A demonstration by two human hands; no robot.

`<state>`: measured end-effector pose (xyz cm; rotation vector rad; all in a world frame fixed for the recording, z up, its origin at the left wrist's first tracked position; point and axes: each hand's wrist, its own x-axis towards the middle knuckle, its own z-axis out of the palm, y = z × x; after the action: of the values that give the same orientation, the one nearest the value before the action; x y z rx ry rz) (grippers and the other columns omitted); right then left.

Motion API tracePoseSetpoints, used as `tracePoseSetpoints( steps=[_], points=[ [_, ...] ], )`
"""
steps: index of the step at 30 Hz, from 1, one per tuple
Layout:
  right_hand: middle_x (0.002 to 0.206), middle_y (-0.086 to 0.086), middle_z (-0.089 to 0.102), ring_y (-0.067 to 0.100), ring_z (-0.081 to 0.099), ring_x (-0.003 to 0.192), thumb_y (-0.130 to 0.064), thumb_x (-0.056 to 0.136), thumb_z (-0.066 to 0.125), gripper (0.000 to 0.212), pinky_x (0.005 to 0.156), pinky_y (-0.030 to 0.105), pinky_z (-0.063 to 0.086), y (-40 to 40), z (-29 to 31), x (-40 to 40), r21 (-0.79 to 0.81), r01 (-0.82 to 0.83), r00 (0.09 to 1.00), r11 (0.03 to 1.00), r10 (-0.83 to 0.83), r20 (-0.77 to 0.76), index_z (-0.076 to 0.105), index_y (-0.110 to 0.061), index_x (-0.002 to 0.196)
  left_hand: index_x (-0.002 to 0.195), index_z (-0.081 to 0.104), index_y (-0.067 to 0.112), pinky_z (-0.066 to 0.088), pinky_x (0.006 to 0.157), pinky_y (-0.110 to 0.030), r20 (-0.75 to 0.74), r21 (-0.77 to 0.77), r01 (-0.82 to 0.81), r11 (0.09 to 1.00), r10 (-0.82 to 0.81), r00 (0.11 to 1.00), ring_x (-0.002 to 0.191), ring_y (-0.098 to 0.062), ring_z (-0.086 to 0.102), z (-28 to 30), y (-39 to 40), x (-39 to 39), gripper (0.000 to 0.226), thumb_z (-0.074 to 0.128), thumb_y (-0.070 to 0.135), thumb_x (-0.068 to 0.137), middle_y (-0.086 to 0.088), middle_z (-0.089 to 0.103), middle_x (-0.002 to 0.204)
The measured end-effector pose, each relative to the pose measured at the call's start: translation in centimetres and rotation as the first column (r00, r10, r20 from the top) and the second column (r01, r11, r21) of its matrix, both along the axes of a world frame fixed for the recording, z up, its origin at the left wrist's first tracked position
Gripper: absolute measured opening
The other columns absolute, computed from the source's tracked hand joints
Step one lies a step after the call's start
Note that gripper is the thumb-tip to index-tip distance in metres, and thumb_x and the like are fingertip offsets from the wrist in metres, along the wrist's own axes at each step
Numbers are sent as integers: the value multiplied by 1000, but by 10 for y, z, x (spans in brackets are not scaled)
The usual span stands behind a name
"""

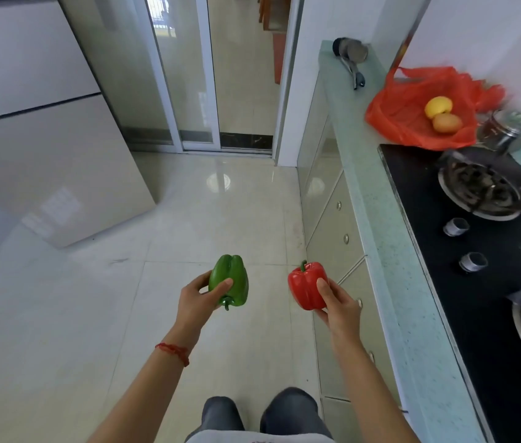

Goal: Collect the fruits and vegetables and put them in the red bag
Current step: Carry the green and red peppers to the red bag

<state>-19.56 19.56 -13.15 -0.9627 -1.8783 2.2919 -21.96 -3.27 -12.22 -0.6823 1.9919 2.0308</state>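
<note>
Two peppers in hand, bag well ahead and to the right. Counter (390,251) along the right side, running away from the body, hob set into it. Red bag (412,123) lying open on the counter's far stretch, just beyond the hob, mouth spread flat and facing up; lemon (438,106) and a brownish round fruit (447,122) already inside, touching. Green pepper (229,279) over the floor, long axis roughly upright, stem end down, wrapped by the left hand (196,302), thumb across its front, fingers behind. Red pepper (306,286) likewise upright but stem up, clasped by the right hand (339,306), thumb on the near face. Both hands closed around their loads, held apart at about the same height, near the counter's edge. Right hand clearly nearer the bag; likely drops first, forward and right over the hob, with the left crossing after. Bag mouth wide enough for a straight drop; thin plastic may shift.
</note>
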Motion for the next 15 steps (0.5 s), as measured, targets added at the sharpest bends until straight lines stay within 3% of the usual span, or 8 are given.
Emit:
tracePoseSetpoints(
  steps=[6, 15],
  points=[
    [100, -2, 65, 14, 61, 94, -27, 78, 69, 33, 68, 21, 56, 1, -5, -76, 23, -11, 1000, 1000, 11, -7, 62, -19, 110, 115, 60, 10, 55, 77, -31, 17, 10, -4, 1000, 4, 1000, 91, -22, 66, -11, 1, -77, 39, 71, 18, 78, -7, 65, 103],
    [97, -3, 64, 10, 60, 91, -25, 78, 69, 40, 63, 17, 56, 22, -10, -237, 13, -47, 999, 999, 47, -5, 61, -12, 115, 111, 61, 12, 55, 73, -28, 14, -13, 0, 1000, 1, 1000, 92, -22, 66, -17, 25, -228, 35, 70, 19, 78, -10, 66, 108]
  ],
)
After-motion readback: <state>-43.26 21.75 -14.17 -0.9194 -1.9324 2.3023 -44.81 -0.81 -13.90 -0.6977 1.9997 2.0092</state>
